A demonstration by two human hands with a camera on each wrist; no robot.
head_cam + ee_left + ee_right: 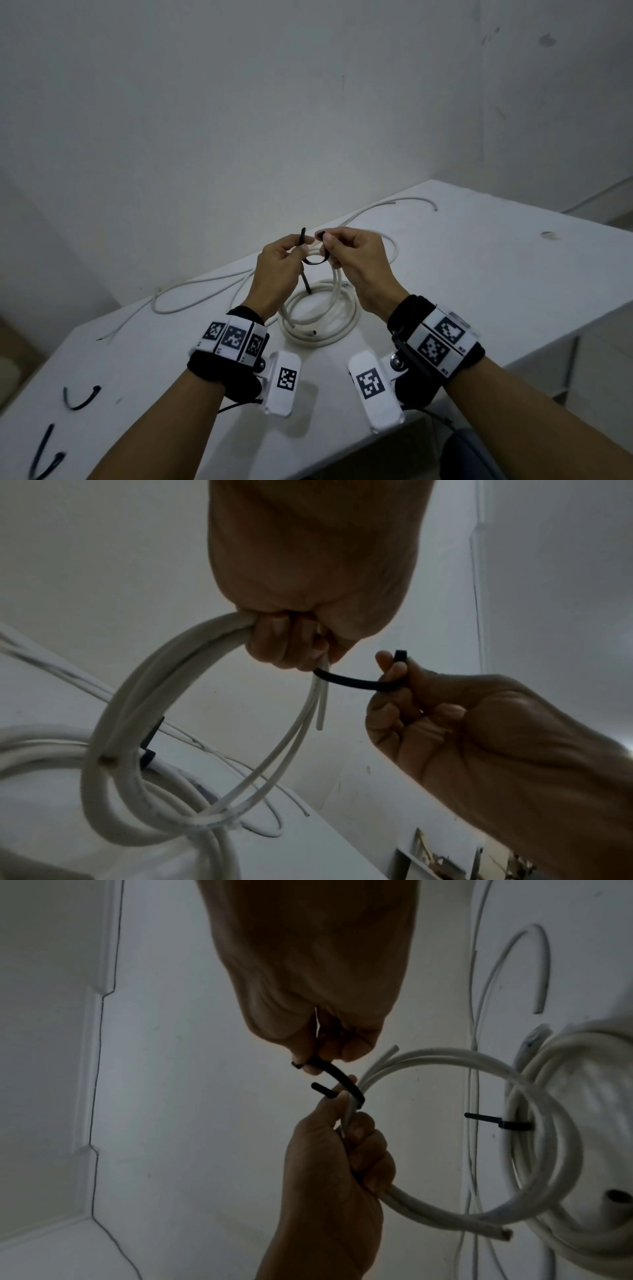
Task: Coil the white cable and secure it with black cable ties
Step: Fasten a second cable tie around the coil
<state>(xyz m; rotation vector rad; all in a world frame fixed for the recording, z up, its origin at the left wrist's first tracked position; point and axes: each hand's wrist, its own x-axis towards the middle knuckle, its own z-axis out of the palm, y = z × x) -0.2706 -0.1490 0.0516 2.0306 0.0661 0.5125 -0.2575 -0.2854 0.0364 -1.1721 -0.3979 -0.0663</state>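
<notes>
Above the white table (479, 274) my left hand (301, 248) grips a small coil of white cable (337, 277) at its top. A black cable tie (313, 262) loops under the gripped strands. Its tail sticks up past my left fingers. My right hand (325, 240) pinches the tie's other end. The left wrist view shows the coil (137, 710) hanging from my left fist and the tie (352, 682) running to the right hand (394, 674). In the right wrist view the tie (339, 1077) wraps the coil (445, 1064).
A bigger white coil (318, 329) lies on the table under the hands, with a black tie (306, 282) standing on it. Loose white cables (205, 284) trail to the left and back. Spare black ties (82, 399) lie at the front left corner.
</notes>
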